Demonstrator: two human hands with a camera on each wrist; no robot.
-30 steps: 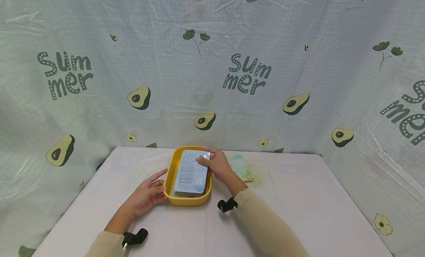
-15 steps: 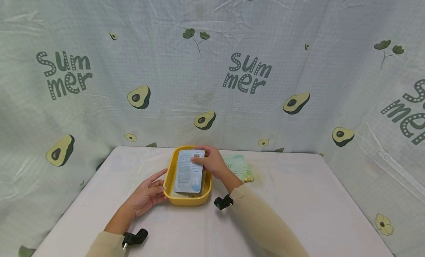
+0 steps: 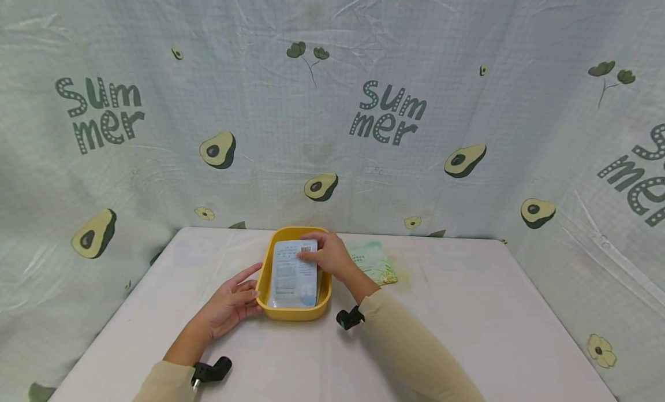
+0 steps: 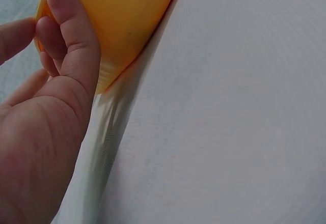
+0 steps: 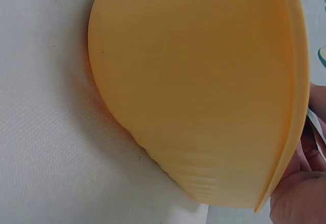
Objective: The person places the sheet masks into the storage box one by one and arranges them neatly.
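A yellow rounded plastic bin [image 3: 296,314] stands on the white table. At its left side, my left hand [image 3: 228,309] holds the rim; the left wrist view shows thumb and fingers [image 4: 76,35] gathered on the edge. My right hand [image 3: 335,256] reaches over the far right rim and pinches the top right corner of a flat pale blue packet [image 3: 292,280] printed with small text and a barcode. That packet lies low inside the bin, overlapping another one whose edge peeks out at its right. In the right wrist view the bin's wall [image 5: 193,81] hides most of this hand.
A flat green packet with a flower print [image 3: 375,263] lies on the table [image 3: 441,321], right of the bin and partly behind the right wrist. A patterned sheet [image 3: 270,130] hangs along the table's back edge and sides.
My right hand has shifted left with the pale blue packet, which now sits lower in the bin and straighter. More of the green packet shows. The left hand and bin have stayed put.
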